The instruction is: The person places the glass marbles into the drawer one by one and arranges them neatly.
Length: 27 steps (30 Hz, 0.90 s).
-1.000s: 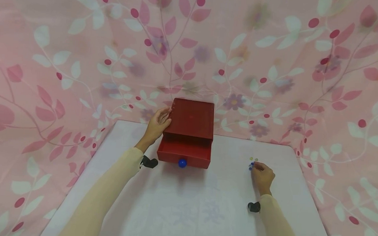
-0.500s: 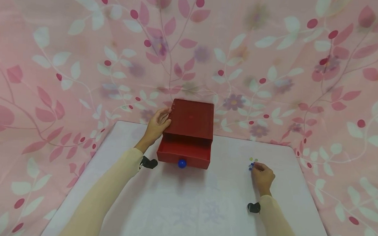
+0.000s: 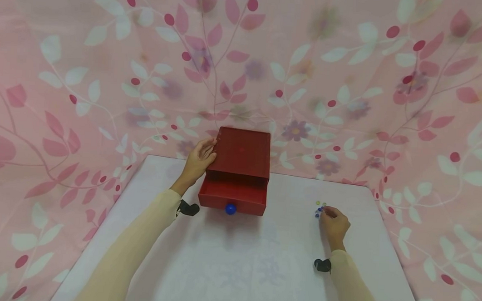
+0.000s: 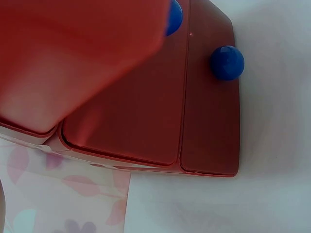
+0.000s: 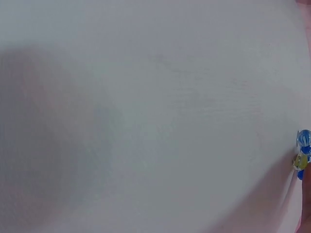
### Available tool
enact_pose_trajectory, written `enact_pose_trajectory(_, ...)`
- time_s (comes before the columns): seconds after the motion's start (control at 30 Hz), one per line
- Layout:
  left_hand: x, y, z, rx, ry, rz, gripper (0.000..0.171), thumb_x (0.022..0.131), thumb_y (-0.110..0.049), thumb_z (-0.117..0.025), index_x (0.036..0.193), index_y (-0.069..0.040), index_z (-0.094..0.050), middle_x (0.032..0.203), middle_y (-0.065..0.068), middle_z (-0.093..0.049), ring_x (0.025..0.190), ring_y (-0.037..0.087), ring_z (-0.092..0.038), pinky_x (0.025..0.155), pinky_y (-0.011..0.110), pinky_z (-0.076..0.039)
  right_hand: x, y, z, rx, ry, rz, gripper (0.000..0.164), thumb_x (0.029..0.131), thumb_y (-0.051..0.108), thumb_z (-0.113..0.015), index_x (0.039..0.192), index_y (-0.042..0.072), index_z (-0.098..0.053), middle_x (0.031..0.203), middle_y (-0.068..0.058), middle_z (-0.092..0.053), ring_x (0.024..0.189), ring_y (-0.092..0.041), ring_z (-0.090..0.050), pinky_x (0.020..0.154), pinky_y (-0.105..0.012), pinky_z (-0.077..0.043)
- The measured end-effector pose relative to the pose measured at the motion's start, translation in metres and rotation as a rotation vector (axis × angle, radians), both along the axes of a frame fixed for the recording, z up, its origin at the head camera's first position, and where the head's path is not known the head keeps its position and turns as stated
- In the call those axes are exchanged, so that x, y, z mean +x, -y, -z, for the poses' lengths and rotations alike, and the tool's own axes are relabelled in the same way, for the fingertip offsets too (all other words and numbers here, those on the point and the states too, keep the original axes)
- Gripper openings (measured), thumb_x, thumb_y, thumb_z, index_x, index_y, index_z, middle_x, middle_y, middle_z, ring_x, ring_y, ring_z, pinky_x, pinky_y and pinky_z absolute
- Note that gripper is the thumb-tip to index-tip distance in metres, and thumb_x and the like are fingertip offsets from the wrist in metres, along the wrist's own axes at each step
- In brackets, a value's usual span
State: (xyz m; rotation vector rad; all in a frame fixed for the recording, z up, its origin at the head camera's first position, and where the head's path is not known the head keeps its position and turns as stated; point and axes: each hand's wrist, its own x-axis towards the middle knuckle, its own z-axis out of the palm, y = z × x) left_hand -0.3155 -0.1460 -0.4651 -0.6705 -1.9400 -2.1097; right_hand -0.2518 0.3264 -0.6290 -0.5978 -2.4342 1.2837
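Observation:
My left hand (image 3: 199, 159) rests against the left side of a red drawer unit (image 3: 242, 153), fingers near its upper edge. The unit's top drawer (image 3: 232, 204) is pulled out, with a blue knob (image 3: 230, 209) on its front; no contents show in it. In the left wrist view lower drawer fronts (image 4: 131, 116) appear, with another blue knob (image 4: 227, 63). My right hand (image 3: 335, 224) is bent over a small cluster of glass marbles (image 3: 317, 212), thumb and fingertips pinching one. In the right wrist view a yellow marble (image 5: 300, 161) and blue ones sit beside a fingertip.
Two yellowish marbles (image 3: 318, 202) lie just beyond the right hand. A white cloth (image 3: 235, 268) covers the table. Pink floral fabric (image 3: 245, 69) hangs close behind the drawer unit and down both sides. Dark camera mounts (image 3: 189, 208) stick out from both wrists.
The right fingertips have shifted slightly among the marbles. The left hand and the drawer unit hold still; the whole head view has drifted a little.

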Motion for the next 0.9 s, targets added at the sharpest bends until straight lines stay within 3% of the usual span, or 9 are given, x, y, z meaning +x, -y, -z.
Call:
enact_pose_trajectory(0.17,0.001,0.000,0.000,-0.001,-0.001,-0.001,0.056,0.093,0.012,-0.056,0.141,0.019,-0.029,0.144,0.038,-0.032,0.139,0.044,-0.028,0.118,0.043,-0.026,0.003,0.003,-0.002,0.006,-0.019,0.000,0.024,0.088,0.008,-0.065,0.111,0.004,-0.072,0.107,-0.016,-0.070,0.098,-0.028,-0.066,0.083,-0.033,-0.054)
enact_pose_trajectory(0.4,0.003,-0.001,-0.003,0.003,0.015,-0.004,0.056,0.093,0.010,-0.057,0.142,0.017,-0.031,0.145,0.036,-0.034,0.140,0.042,-0.028,0.118,0.042,-0.026,0.004,0.007,-0.007,-0.006,-0.104,-0.030,0.022,0.085,0.003,-0.069,0.107,0.001,-0.073,0.106,-0.017,-0.071,0.091,-0.025,-0.069,0.065,-0.002,-0.046)
enact_pose_trajectory(0.6,0.003,0.000,-0.003,0.004,0.015,-0.005,0.056,0.092,0.011,-0.057,0.141,0.018,-0.030,0.145,0.037,-0.034,0.140,0.043,-0.028,0.117,0.042,-0.027,0.002,0.015,-0.016,-0.010,-0.179,-0.049,0.020,0.083,0.002,-0.072,0.103,0.002,-0.074,0.100,-0.015,-0.072,0.090,-0.026,-0.068,0.061,-0.002,-0.047)
enact_pose_trajectory(0.73,0.002,0.000,-0.003,-0.001,0.013,-0.004,0.056,0.093,0.011,-0.057,0.142,0.018,-0.031,0.145,0.037,-0.034,0.140,0.043,-0.028,0.118,0.043,-0.026,-0.001,0.019,-0.022,-0.005,-0.241,-0.061,0.016,0.082,0.002,-0.073,0.099,0.003,-0.075,0.095,-0.012,-0.073,0.082,-0.015,-0.068,0.061,-0.003,-0.048)
enact_pose_trajectory(0.9,0.003,0.000,-0.003,-0.002,0.014,-0.001,0.056,0.093,0.010,-0.057,0.142,0.017,-0.031,0.145,0.036,-0.034,0.140,0.043,-0.028,0.118,0.044,-0.025,-0.003,0.024,-0.030,-0.091,-0.296,-0.093,0.017,0.081,-0.002,-0.074,0.097,0.000,-0.075,0.094,-0.015,-0.073,0.072,0.004,-0.063,0.061,-0.006,-0.052)
